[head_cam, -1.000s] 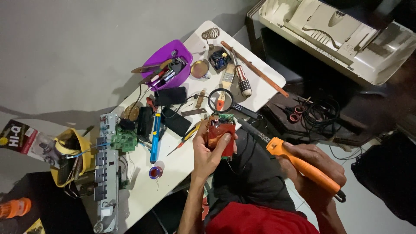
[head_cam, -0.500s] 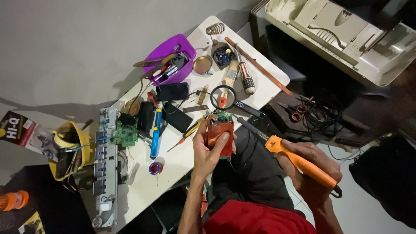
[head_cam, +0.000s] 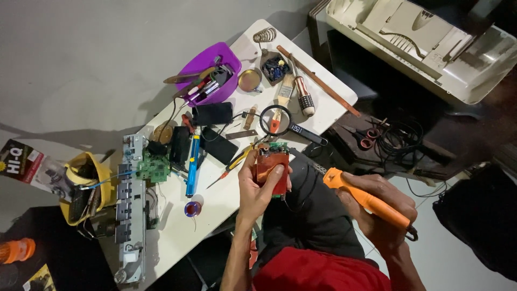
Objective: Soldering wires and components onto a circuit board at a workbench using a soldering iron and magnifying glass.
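The right hand [head_cam: 379,207] wraps its fingers around an orange soldering iron [head_cam: 362,197], tip aimed at a red circuit board [head_cam: 272,168] gripped in the left hand [head_cam: 257,186] — held just over the near edge of the white table [head_cam: 226,199]. Beyond lie a magnifying glass [head_cam: 276,120] and — farther off — a purple bowl [head_cam: 211,73] of tools.

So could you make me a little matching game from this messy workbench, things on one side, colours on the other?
Things:
1. soldering iron in the right hand
2. bowl of tools
3. small board in the left hand
4. bucket on the floor

Colours:
A. purple
B. yellow
C. orange
D. red

Pairs: 1-C, 2-A, 3-D, 4-B
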